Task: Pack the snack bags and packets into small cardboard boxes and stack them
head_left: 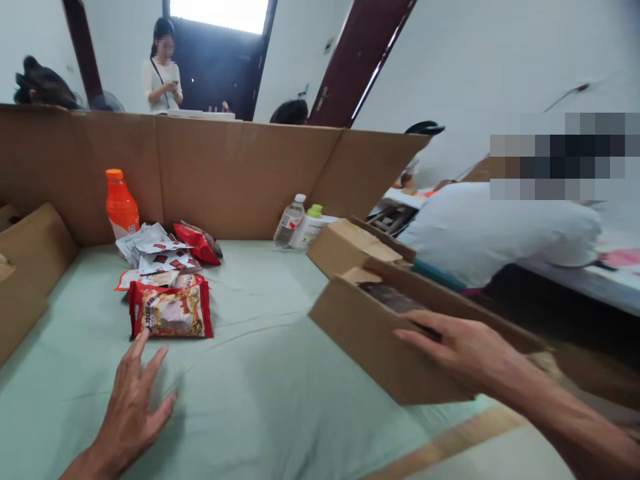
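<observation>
My left hand [131, 407] is over the green cloth with its fingers spread, holding nothing. Its fingertips reach the lower edge of a red snack packet [173, 312]; whether they touch it I cannot tell. Behind that packet lie silver-white sachets [160, 250] in a loose pile, with another red packet [197, 241] beside them. On the right, my right hand [455, 350] grips the near wall of an open cardboard box [370, 340], fingers on either side of its rim. Something dark [387, 297] lies inside the box, mostly hidden.
An orange-capped bottle [121, 203] stands by the cardboard wall [240, 173] at the back. A clear bottle [289, 223] and a white bottle with a green cap [309, 227] stand farther right. Another carton [30, 267] is at left. A person in white [495, 233] sits close on the right.
</observation>
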Motion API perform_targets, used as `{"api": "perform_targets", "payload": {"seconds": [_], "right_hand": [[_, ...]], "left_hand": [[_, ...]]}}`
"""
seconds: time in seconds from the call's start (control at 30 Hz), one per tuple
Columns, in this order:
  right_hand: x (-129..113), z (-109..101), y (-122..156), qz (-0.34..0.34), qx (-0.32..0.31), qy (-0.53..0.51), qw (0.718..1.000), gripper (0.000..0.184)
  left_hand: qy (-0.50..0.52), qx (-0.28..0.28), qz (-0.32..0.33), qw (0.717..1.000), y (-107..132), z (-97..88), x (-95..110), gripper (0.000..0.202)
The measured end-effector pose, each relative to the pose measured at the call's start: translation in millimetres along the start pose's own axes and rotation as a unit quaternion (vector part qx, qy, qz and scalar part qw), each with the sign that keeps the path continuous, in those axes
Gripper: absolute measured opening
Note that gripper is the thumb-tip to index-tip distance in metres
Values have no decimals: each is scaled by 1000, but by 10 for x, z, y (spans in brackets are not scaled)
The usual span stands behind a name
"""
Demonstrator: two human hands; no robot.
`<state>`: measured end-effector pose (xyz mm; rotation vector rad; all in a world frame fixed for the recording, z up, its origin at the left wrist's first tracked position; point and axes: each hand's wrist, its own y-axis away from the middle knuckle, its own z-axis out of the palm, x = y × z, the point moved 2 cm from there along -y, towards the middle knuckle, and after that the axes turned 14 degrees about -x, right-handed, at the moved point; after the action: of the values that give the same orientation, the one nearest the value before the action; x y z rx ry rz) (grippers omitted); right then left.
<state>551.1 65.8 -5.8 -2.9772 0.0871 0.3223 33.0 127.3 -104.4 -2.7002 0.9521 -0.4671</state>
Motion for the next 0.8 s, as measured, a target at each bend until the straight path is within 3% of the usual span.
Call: {"api": "perform_targets", "payload": {"seconds": [0.1,0.17,0.27,0.37,0.5,0.6,0.67,0.8], "right_hand": [[-888,-29,322,-129,-82,-34,988,19],[-1487,-82,511,-214,-130,-50,967,24],[-2096,-192,686,-309,-217,-84,922,26],[-2246,-266,654,-341,-255,-112,898,28],[-2192,-154,421,-322,-211,-29,923,36],[-2313,3,332,-335,-210,69,916,47],[-2458,81,320,-335,-233,101,907,43],[-2692,205,304,-322,-283,123,895,18]], "left_hand": [[112,-45,32,992,49,-187,164,81],[205,-97,50,973,86,-269,268,106],[324,-162,65,930,177,-315,365,137],[384,-192,62,901,290,-306,368,141],[390,-194,68,898,385,-278,311,144],[389,-187,75,899,394,-261,283,142],[388,-185,78,900,383,-260,287,141],[389,-182,76,900,359,-266,339,141]]}}
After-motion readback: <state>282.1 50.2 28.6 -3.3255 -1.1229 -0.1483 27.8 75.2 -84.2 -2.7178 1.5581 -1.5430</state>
